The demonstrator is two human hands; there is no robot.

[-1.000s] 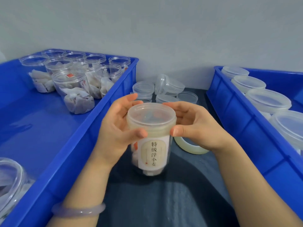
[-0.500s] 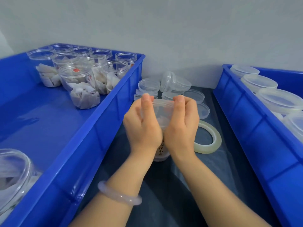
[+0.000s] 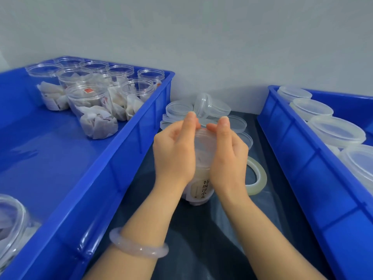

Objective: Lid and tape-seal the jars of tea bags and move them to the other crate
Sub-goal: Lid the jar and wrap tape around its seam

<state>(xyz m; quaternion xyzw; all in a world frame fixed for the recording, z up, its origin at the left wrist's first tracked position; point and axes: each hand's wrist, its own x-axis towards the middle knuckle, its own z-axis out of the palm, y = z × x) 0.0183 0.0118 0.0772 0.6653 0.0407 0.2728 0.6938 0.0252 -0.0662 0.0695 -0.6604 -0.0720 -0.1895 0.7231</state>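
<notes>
Asker: Room for moving, where is it?

Watcher: A dark mat (image 3: 201,249) runs up the middle of the frame between the left crate (image 3: 113,178) and the right crate (image 3: 292,158), with their blue sides on either hand. The jar (image 3: 199,190) stands on it at centre, touching neither side. The tape (image 3: 258,178) lies flat just right of the jar. Loose lids (image 3: 179,108) are heaped behind it, by the back wall (image 3: 201,47).

Asker: And inside the crates?

Watcher: Open jars (image 3: 92,110) of tea bags crowd the left crate's far corner, upper left, with bare blue floor in front. A cut-off jar (image 3: 12,225) sits at the lower left edge. Lidded jars (image 3: 335,134) line the right crate along the right edge.

Asker: Hands?

Watcher: The left hand (image 3: 173,152) and right hand (image 3: 228,156) clasp the jar's top from both sides. Their fingers curl over the lid (image 3: 202,140) and the forefingers point up. A bangle (image 3: 139,247) sits on the left wrist.

Asker: What differs from before?

Watcher: A second ago the thumbs were in front, with lid and label in plain sight. Half a second ago the hands had already closed over the top, forefinger tips close together. Now the tips stand a little apart, and only the label's lower part shows between the wrists. The tape lies on the same side.
</notes>
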